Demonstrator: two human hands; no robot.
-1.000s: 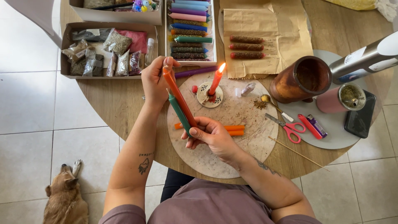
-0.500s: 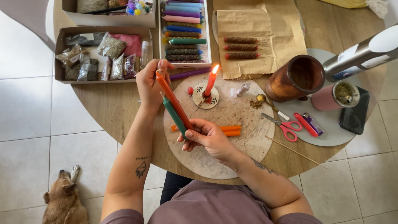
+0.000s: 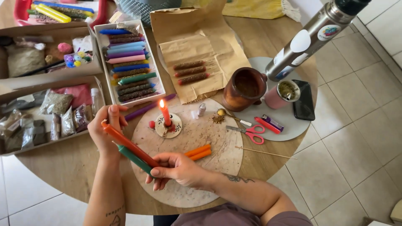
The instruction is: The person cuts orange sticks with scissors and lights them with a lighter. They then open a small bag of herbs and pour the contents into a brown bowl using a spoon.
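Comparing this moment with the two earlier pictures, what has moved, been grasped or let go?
Mostly the view shifted: the head camera swung right and back. The left hand and right hand still hold the orange candle and green candle together, angled as before; nothing was let go. The lit candle, two orange candles on the round board and scissors stayed put.

My round wooden table stands on a pale tiled floor. Directly on it lie a round speckled board before me, a pale grey round mat to its right, and a flattened brown paper bag beyond. Cardboard boxes sit at the left: a long one of coloured candles, one of small packets, another of oddments. A thin wooden stick crosses the board's right edge.
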